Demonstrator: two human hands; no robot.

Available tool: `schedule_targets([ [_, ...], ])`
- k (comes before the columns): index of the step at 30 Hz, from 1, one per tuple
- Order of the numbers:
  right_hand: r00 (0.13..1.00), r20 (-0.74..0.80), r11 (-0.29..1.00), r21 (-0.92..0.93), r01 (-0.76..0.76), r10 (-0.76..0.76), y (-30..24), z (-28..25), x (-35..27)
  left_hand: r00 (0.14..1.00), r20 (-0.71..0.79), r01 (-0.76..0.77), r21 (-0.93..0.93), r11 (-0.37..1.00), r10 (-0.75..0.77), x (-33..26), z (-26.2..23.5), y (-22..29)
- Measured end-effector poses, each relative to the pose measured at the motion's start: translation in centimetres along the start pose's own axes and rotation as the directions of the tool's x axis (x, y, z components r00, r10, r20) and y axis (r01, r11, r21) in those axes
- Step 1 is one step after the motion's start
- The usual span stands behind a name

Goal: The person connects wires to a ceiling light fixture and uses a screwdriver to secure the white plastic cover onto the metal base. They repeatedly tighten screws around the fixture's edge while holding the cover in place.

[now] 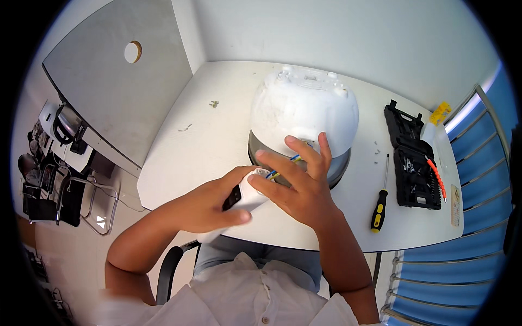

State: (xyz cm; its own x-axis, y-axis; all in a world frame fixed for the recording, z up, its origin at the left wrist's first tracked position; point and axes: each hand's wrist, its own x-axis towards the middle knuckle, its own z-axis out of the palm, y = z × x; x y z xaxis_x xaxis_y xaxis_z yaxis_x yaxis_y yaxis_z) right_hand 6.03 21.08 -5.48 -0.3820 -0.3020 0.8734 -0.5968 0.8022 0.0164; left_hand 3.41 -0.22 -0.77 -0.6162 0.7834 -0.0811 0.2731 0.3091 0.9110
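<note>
White shirt (pixel 255 298) and pale blue trousers (pixel 217 256) come nearest, below the table (pixel 187 155). Just over its near edge, the left hand (pixel 209 202) grasps a white plastic part (pixel 251 196) with a dark panel, thumb on top. At that part's far end, the right hand (pixel 302 190) has its thumb touching the plastic and its fingers spread around blue and yellow wires (pixel 271 175); whether it pinches them I cannot tell. The wires lead toward a rounded white housing (pixel 304 111), which sits tilted on a grey base (pixel 341 165). The step in hand looks like handling the wiring between part and housing; the next move calls for keeping the part steady and the wires slack. Off to the right lie a screwdriver (pixel 379 211) and an open black tool case (pixel 416 174); farther left, small screws (pixel 214 104)
</note>
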Motion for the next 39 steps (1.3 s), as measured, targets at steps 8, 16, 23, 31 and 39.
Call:
schedule_targets([
  [8, 0.966, 0.147, 0.973, 0.051, -0.224, 0.215, -1.6, -2.4, 0.2, 0.992, 0.095, 0.114, -0.400, 0.909, -0.082, -1.1, -0.2, -2.0],
  [16, 0.848, 0.037, 0.837, 0.142, -0.528, 0.529, -1.8, -7.6, -4.5, 0.999, -0.047, -0.023, -0.169, 0.985, 0.015, -1.5, 0.6, -1.8],
  [23, 0.756, -0.017, 0.755, 0.054, -0.653, 0.654, -0.6, -10.2, -7.5, 0.995, -0.098, 0.022, 0.183, 0.983, -0.004, -1.1, -0.5, 0.5],
  [31, 0.725, 0.045, 0.723, 0.061, -0.688, 0.687, -0.5, -9.6, -8.4, 0.997, -0.060, 0.039, -0.040, 0.998, -0.042, -0.1, -0.4, -0.8],
  [39, 0.728, 0.194, 0.695, 0.217, -0.686, 0.658, -2.5, -7.2, -8.7, 0.991, 0.038, 0.132, -0.442, 0.887, -0.129, 0.4, 0.7, -2.7],
])
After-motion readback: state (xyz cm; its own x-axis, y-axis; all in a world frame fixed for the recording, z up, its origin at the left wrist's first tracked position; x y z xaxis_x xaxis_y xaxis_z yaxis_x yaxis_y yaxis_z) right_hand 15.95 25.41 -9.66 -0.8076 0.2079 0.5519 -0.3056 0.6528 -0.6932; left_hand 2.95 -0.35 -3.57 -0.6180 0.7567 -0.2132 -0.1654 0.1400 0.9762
